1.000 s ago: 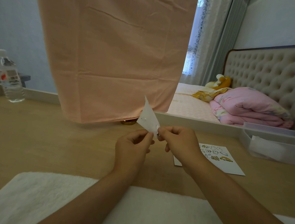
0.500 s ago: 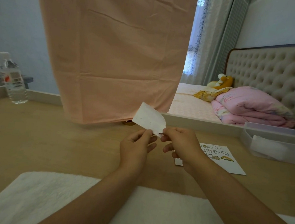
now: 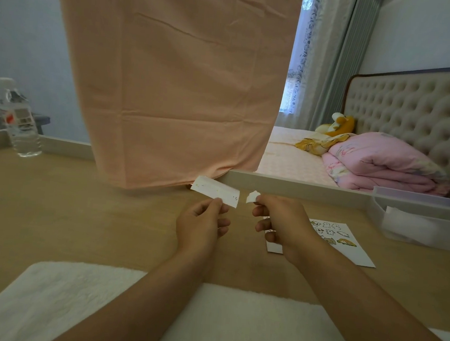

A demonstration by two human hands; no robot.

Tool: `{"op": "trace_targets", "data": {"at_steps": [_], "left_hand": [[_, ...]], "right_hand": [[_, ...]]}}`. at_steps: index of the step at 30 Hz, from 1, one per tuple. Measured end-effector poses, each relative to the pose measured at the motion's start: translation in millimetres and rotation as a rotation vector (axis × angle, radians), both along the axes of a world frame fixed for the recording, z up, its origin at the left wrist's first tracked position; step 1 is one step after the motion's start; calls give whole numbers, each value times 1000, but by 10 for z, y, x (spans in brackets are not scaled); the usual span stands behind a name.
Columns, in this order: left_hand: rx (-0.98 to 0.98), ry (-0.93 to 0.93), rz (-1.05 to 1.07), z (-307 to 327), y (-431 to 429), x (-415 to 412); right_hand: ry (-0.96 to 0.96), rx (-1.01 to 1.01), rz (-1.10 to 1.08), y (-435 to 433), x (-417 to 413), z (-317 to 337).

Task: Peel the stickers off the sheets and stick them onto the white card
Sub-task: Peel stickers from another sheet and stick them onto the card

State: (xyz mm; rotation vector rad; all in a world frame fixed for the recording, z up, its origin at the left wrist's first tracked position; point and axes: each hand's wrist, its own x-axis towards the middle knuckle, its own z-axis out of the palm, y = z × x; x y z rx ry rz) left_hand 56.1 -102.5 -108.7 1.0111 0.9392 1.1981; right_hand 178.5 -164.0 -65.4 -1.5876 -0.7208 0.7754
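Observation:
My left hand (image 3: pixel 201 222) pinches the lower edge of a small white sticker sheet (image 3: pixel 214 190), held above the wooden table. My right hand (image 3: pixel 279 220) pinches a tiny white sticker (image 3: pixel 251 197) between thumb and forefinger, a short gap to the right of the sheet. The white card (image 3: pixel 347 250) lies flat on the table behind and to the right of my right hand, with several cartoon stickers on its upper part; its left side is hidden by my hand.
A water bottle (image 3: pixel 20 122) stands at the far left of the table. A clear plastic box (image 3: pixel 418 226) sits at the right edge. A peach cloth (image 3: pixel 171 85) hangs behind the table. A white towel (image 3: pixel 73 306) covers the near edge.
The sheet has swung from upright to nearly level in my left hand. My right hand has pulled a small sticker off it and moved slightly right, so the two are now apart.

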Motion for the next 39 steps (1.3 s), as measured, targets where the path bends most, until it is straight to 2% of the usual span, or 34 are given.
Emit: {"op": "trace_targets", "data": {"at_steps": [2, 7, 9, 11, 12, 14, 16, 20, 27, 31, 33, 39], "left_hand": [[67, 195, -41, 2, 26, -40], [169, 807, -353, 121, -26, -169], [271, 890, -358, 170, -73, -187], [342, 793, -325, 209, -104, -163], [335, 704, -316, 236, -116, -136], [246, 525, -339, 304, -139, -67], [137, 409, -408, 369, -176, 1], [99, 340, -508, 446, -282, 114], [131, 405, -484, 490, -391, 400], [137, 459, -499, 513, -446, 581], [166, 479, -518, 503, -446, 622], [367, 522, -564, 483, -493, 822]], "right_hand": [[-15, 0, -6, -2, 27, 5], [-153, 8, -18, -33, 127, -9], [-276, 30, -35, -50, 174, -27], [-524, 57, -71, -88, 214, -47], [-722, 74, -100, -112, 239, -67], [-1184, 183, -178, -172, 284, -99], [-1487, 329, -195, -229, 339, -112], [-1727, 446, -194, -295, 512, -129], [-1917, 525, -105, -465, 792, -98], [-1968, 487, -24, -607, 986, -68], [-1856, 423, 35, -649, 1021, -43], [-906, 51, 104, -787, 1215, 131]]}}
